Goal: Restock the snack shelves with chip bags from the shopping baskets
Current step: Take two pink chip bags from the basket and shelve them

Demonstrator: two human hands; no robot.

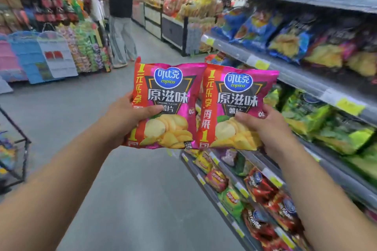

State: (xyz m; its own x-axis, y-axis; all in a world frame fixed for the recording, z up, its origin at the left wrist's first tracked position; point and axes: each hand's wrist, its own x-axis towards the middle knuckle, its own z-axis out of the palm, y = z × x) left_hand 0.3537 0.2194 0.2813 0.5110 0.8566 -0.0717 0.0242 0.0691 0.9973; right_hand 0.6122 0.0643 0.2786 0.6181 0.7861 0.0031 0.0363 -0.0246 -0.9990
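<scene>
Two bare forearms reach forward from the bottom corners. The left hand [130,116] grips the lower left side of the left chip bag [169,96], which is pink and red. Its thumb lies across the front and its fingers are behind. The right hand [271,128] grips the lower right side of the matching right chip bag [236,104], thumb on its front.

Both bags are upright with labels facing the camera and inner edges touching. They are held in the air over the aisle floor [132,199], near the front edge of the snack shelves [295,75] on the right.

The step in hand looks like carrying bags to the shelf; neither is placed yet. The next move likely calls for turning right, finding a gap, and setting each bag behind a shelf's front edge.

The shelves hold blue, green and red bags. At the left edge is a black wire frame [24,142], possibly a basket. Farther down the aisle, a person [120,6] stands by other displays.
</scene>
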